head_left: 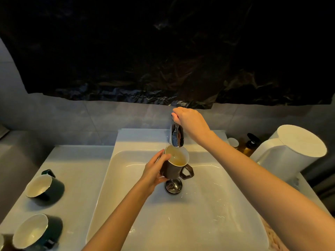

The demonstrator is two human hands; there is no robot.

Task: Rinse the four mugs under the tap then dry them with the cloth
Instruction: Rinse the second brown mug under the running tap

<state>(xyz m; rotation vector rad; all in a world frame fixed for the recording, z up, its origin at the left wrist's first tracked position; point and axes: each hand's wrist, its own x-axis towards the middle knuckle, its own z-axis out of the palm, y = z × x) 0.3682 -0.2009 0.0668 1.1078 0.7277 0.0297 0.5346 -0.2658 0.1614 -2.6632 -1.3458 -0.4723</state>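
My left hand (155, 171) grips a dark brown mug (176, 164) with a white inside, held upright over the white sink (208, 205) directly under the chrome tap (176, 135). Water stands in the mug, and its handle points right. My right hand (190, 122) rests on top of the tap, fingers closed over its lever. On the counter to the left, two dark green mugs lie tilted on their sides: one (44, 186) farther back, one (37, 231) near the front edge. A fourth mug and the cloth cannot be made out.
A chrome drain plug (173, 186) sits in the basin below the held mug. At the right stand a white cylindrical container (290, 153), an amber pump bottle (249, 144) and a small jar (233, 142). Black plastic sheeting (163, 51) covers the wall above.
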